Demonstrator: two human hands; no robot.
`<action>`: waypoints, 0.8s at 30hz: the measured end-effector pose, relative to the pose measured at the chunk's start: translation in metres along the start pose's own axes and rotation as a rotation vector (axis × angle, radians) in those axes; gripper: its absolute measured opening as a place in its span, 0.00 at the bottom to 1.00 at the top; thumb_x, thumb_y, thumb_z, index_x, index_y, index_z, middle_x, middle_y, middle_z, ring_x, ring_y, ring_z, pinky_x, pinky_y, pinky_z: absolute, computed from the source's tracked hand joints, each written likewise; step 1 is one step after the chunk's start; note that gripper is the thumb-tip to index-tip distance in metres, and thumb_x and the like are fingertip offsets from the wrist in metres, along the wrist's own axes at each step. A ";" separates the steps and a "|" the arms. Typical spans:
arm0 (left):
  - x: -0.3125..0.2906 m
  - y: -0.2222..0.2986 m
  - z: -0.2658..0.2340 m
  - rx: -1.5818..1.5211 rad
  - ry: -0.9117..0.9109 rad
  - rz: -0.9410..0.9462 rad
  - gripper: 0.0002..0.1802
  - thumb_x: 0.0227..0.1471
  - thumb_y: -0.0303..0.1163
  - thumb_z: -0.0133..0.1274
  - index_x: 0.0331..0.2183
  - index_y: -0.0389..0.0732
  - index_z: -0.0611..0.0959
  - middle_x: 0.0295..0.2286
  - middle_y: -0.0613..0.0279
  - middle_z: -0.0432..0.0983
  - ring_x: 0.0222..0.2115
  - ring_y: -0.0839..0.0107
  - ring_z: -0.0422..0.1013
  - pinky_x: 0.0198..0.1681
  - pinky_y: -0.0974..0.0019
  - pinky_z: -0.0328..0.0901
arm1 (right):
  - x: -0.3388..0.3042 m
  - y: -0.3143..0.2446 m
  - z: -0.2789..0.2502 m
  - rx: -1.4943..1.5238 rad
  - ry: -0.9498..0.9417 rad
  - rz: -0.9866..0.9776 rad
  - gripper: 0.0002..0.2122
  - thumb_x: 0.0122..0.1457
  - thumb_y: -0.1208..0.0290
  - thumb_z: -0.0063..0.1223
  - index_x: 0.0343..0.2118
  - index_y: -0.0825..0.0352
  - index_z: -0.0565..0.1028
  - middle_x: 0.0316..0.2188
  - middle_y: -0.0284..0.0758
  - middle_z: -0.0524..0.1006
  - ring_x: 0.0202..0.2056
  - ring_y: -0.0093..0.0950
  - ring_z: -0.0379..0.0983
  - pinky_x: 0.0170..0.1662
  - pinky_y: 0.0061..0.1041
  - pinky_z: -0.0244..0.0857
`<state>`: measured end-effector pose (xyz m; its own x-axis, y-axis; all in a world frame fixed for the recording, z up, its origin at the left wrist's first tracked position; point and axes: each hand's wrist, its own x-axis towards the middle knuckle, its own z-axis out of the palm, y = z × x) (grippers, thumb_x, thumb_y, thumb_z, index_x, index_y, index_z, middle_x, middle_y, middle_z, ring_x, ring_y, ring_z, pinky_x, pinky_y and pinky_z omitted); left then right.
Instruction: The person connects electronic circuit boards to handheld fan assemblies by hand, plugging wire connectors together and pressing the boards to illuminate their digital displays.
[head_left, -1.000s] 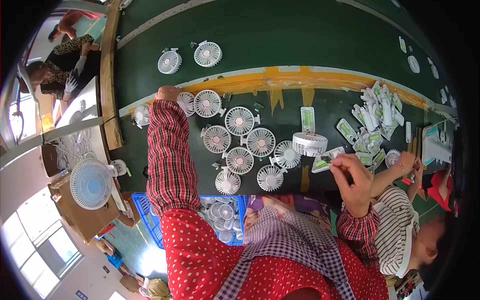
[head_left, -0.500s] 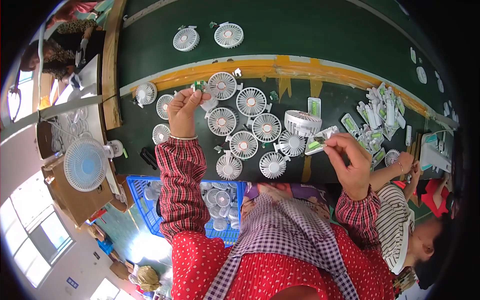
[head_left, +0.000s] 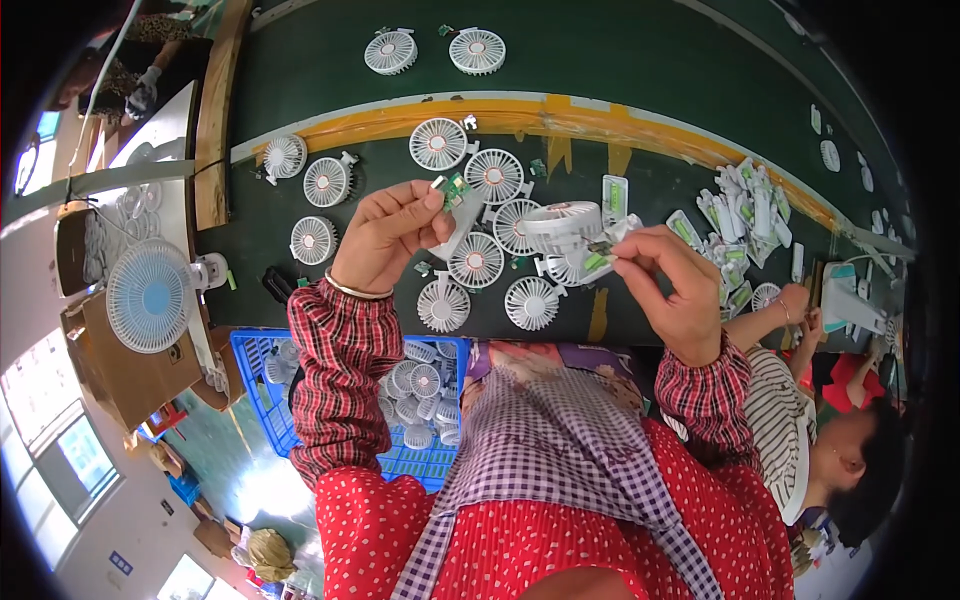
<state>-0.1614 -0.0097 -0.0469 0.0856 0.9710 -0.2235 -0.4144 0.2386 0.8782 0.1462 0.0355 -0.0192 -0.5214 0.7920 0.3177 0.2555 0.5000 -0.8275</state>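
Observation:
My left hand point(head_left: 395, 230) is closed on a small green circuit board point(head_left: 457, 192), pinched between thumb and fingers. A pale, blurred piece point(head_left: 460, 226) hangs just below the board, and I cannot tell whether it is joined to it. My right hand point(head_left: 678, 290) grips the handle of a white handheld fan, its fingertips beside a green battery point(head_left: 596, 262) in the opened handle. The fan's round head point(head_left: 563, 226) points toward my left hand. Under and around both hands lie several white fan heads point(head_left: 476, 260) with red rings or plain grilles.
A heap of white handle shells with green batteries point(head_left: 745, 215) lies at right, near another person's hands point(head_left: 800, 308). Two fans point(head_left: 477, 50) sit beyond the yellow-taped ledge point(head_left: 400, 120). Below the bench stands a blue crate point(head_left: 262, 385) of fans. A larger fan point(head_left: 155, 295) stands at left.
My left hand has moved right and down with the circuit board, closer to the right hand. The right hand has shifted left with the fan. The whole view has also shifted slightly.

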 end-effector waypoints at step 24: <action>0.021 -0.011 0.064 0.201 -0.172 -0.277 0.08 0.55 0.29 0.50 0.35 0.34 0.77 0.22 0.67 0.73 0.20 0.85 0.65 0.21 0.82 0.55 | -0.017 0.037 -0.012 -0.027 0.094 -0.147 0.09 0.46 0.85 0.58 0.32 0.69 0.75 0.29 0.37 0.76 0.28 0.28 0.75 0.28 0.22 0.68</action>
<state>-0.0974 0.0091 -0.0340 0.3278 0.8536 -0.4048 -0.1696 0.4747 0.8637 0.1744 0.0443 -0.0496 -0.4765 0.7381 0.4776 0.2047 0.6215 -0.7562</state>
